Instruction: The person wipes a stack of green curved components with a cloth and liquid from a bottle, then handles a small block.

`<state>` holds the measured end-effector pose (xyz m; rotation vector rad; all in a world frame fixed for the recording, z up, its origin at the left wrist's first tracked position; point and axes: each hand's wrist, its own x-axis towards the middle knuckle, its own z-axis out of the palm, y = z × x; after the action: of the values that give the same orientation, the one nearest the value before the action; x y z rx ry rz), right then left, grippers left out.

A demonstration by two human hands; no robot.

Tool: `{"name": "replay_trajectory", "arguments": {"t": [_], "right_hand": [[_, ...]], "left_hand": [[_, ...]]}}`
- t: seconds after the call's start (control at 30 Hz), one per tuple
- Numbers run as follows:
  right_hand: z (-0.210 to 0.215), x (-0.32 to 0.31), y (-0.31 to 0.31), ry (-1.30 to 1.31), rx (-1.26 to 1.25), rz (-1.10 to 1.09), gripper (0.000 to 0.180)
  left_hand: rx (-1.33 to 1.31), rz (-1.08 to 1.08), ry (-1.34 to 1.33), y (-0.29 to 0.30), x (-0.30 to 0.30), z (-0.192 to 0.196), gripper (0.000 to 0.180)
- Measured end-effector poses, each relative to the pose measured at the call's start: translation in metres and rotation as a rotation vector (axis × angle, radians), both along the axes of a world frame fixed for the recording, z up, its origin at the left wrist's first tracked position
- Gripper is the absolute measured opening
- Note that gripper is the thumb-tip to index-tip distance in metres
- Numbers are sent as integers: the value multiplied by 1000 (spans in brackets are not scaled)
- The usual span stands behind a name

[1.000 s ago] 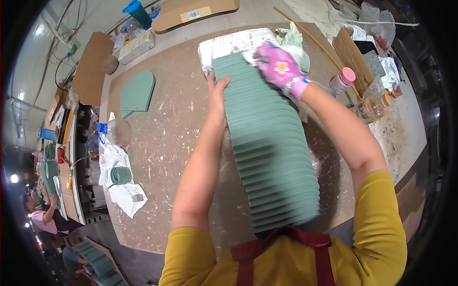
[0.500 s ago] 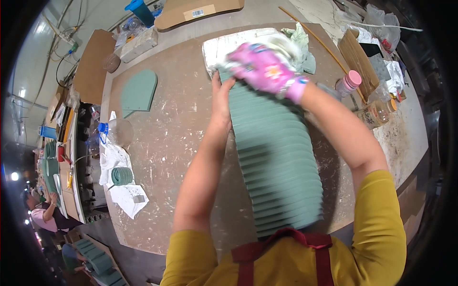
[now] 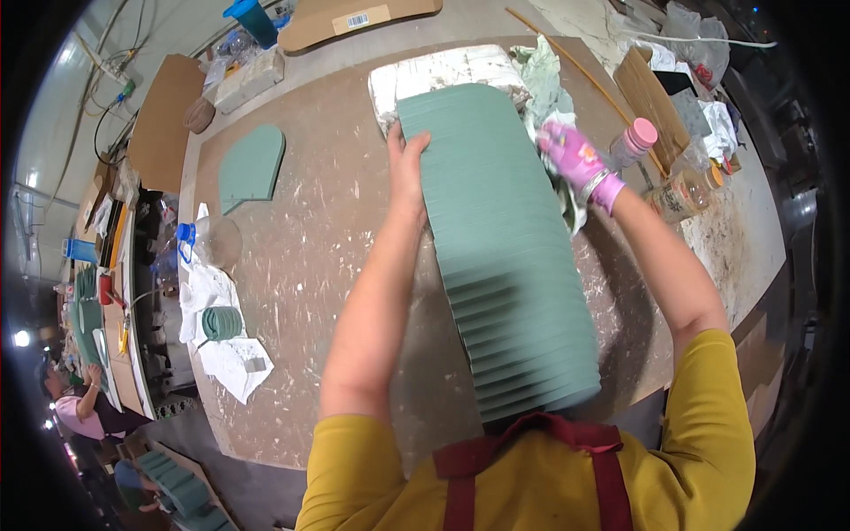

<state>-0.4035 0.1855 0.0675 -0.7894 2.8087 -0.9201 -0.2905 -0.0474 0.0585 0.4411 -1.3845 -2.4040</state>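
Observation:
A long stack of flat green pieces (image 3: pixel 505 203) with rounded ends lies tilted and fanned out in front of me, running from my chest to a white block (image 3: pixel 443 75) under its far end. My bare left hand (image 3: pixel 409 164) grips the stack's left edge near the far end, thumb against the edge. On the right side, my right hand (image 3: pixel 580 159), in a pink flowered glove, is closed on a pale cloth (image 3: pixel 572 211) that hangs below its fingers. Its fingertips are partly hidden by the cloth.
On the brown board lie a single green piece (image 3: pixel 252 164), a green roll (image 3: pixel 221 324) on white paper, and a large clear bottle (image 3: pixel 217 243). A pink-lidded jar (image 3: pixel 633 142), another bottle (image 3: pixel 686 196) and a thin stick (image 3: pixel 589 75) are at right. A person (image 3: pixel 84 407) works far left.
My right hand has swept from the stack's far end to its right side with the cloth, uncovering the far end. The left hand stays at the left edge.

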Motion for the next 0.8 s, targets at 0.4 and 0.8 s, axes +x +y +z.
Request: {"name": "replay_trajectory", "arguments": {"t": [0.4, 0.8], "right_hand": [[3, -8, -46, 235, -310, 93, 34], [46, 118, -15, 398, -173, 603, 28]], "left_hand": [[-90, -25, -36, 5, -2, 9, 74], [-281, -90, -200, 63, 112, 24, 61]]}}
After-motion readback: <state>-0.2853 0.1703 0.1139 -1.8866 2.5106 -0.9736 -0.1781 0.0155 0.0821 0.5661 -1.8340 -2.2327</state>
